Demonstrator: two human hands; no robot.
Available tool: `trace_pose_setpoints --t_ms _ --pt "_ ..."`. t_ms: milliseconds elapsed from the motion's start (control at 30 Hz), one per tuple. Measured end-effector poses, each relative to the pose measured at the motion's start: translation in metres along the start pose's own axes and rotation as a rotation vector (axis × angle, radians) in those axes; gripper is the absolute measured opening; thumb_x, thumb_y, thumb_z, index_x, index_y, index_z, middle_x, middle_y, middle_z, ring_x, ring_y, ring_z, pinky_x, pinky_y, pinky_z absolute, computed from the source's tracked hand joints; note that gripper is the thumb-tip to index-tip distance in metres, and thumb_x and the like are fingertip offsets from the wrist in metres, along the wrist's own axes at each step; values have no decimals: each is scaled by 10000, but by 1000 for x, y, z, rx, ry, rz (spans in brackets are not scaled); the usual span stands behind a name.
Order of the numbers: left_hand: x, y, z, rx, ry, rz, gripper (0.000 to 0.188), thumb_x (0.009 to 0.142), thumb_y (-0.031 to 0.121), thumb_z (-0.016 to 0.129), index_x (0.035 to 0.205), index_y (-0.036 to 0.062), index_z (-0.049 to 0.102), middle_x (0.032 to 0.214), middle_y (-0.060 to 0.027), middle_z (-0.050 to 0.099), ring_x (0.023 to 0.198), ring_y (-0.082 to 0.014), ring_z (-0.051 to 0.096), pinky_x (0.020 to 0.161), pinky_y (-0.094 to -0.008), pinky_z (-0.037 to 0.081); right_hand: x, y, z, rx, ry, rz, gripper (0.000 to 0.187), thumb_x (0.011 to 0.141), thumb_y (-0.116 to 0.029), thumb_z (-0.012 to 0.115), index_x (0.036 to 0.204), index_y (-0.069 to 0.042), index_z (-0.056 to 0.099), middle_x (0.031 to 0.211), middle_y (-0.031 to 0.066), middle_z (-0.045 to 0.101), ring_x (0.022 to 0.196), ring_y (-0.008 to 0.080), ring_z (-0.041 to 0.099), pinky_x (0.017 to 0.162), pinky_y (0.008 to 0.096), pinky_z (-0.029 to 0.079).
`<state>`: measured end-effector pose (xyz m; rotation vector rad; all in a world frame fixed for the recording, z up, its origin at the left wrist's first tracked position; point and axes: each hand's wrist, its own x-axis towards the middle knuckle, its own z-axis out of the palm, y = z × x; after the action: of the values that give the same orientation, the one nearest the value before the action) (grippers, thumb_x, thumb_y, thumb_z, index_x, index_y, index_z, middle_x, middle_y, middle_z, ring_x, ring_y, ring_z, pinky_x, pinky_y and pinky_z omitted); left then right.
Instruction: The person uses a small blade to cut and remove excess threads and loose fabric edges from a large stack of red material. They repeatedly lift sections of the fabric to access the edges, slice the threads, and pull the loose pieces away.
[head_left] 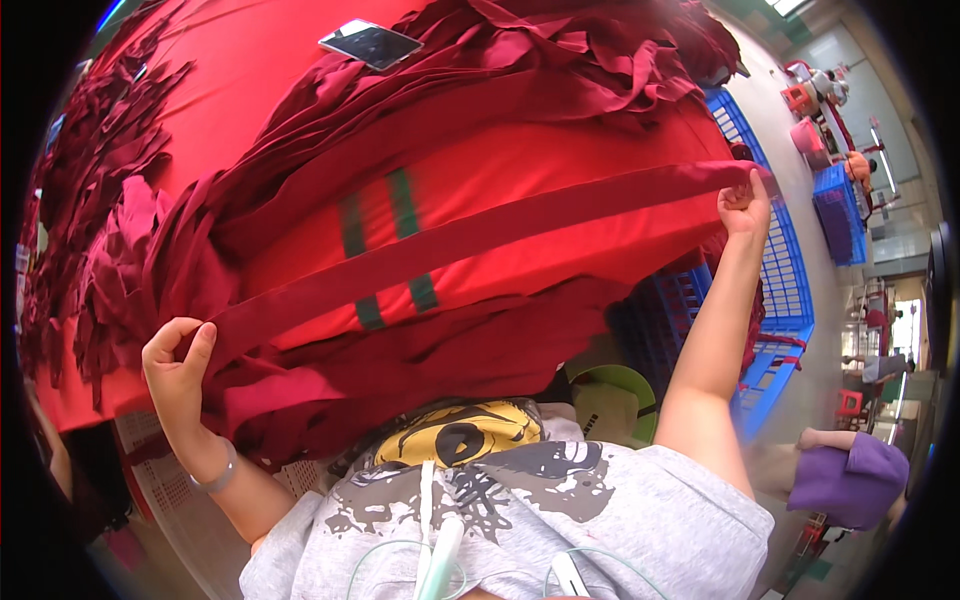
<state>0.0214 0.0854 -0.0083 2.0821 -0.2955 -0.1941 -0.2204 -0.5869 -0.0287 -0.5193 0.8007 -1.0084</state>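
Observation:
A long dark red fabric strip [470, 232] is stretched across the red-covered table between my two hands. At the left, my left hand [178, 358] pinches one end with thumb and curled fingers. Over by the table's right edge, my right hand [745, 203] grips the other end, its fingers closed and arm reaching far out. Beneath the strip, two pairs of dark green marks [405, 203] show on the red cloth. More strips [400, 370] lie in a heap between the held one and my body.
A large pile of dark red strips [540, 70] covers the far side, with a phone [371, 44] beside it. Further strips lie [110, 120] at left. Blue plastic crates [785, 260] stand right of the table. A person in purple [850, 480] is behind at right.

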Motion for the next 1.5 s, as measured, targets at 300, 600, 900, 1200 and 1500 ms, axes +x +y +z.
trace_pose_setpoints --t_ms 300,600,900,1200,1500 --pt "-6 11 33 593 196 306 224 730 15 702 734 -35 483 736 -114 490 667 -252 498 648 -359 395 79 3 -39 -501 238 -185 116 727 26 609 776 -55 542 607 9 478 430 123 417 395 256 284" --pt "-15 14 42 877 282 401 176 779 51 685 948 96 700 1110 -41 589 1061 -241 577 993 -433 403 68 -5 -30 -1251 160 -768 210 847 -136 564 941 21 667 743 58 669 650 135 629 602 288 479" --pt "-49 24 136 617 -207 463 478 868 253 661 1320 116 585 1456 -80 478 1395 -302 377 1135 -541 226 72 15 -15 -1254 153 -604 433 844 -145 510 1228 18 626 937 102 688 707 164 649 596 301 532" --pt "-43 14 124 753 -258 542 490 879 317 659 1332 147 580 1450 -64 484 1373 -320 388 1088 -597 281 -22 46 4 -1598 -146 -869 437 962 -340 562 1247 -9 569 989 215 680 921 326 679 777 425 525" --pt "-44 19 155 618 -143 672 500 852 326 684 1296 116 584 1373 -92 505 1273 -300 456 1043 -493 359 -278 209 64 -1314 -1200 -857 379 874 -7 588 1252 -6 550 941 175 560 817 361 602 683 418 510"
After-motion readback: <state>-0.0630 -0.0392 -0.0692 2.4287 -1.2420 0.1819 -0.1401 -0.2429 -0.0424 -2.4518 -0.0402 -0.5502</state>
